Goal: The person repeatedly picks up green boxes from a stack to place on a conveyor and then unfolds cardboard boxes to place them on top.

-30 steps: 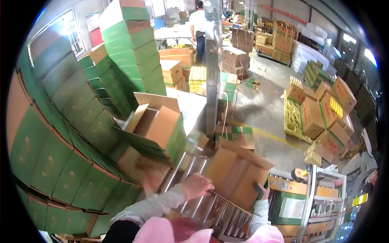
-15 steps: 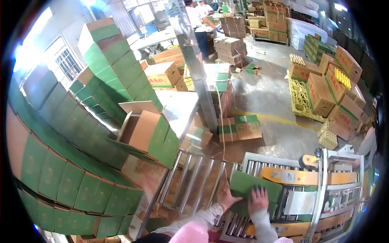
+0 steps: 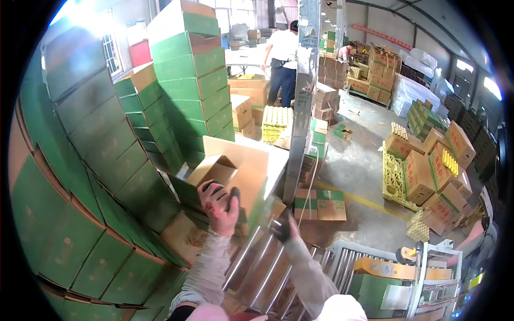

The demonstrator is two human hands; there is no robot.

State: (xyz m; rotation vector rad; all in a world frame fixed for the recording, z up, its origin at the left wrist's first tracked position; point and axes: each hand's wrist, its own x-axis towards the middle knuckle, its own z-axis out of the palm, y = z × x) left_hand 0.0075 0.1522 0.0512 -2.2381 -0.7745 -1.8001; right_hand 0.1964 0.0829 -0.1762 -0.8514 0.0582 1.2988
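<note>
Well, green cartons (image 3: pixel 190 75) tower over the rollers (image 3: pixel 270 278); near their left edge, the box (image 3: pixel 247 187) gapes, brown inside. Your left hand (image 3: pixel 218 207) is spread; your right hand (image 3: pixel 285 227), too blurred to tell.

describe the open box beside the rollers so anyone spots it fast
Left of the upright grey metal post, by the steel roller conveyor, sits a brown-and-green cardboard box. Unlike the tall stack of green cartons behind it, its wide brown flap is raised and its hollow inside shows.

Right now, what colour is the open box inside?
The open cardboard box is brown inside; head view.
</note>
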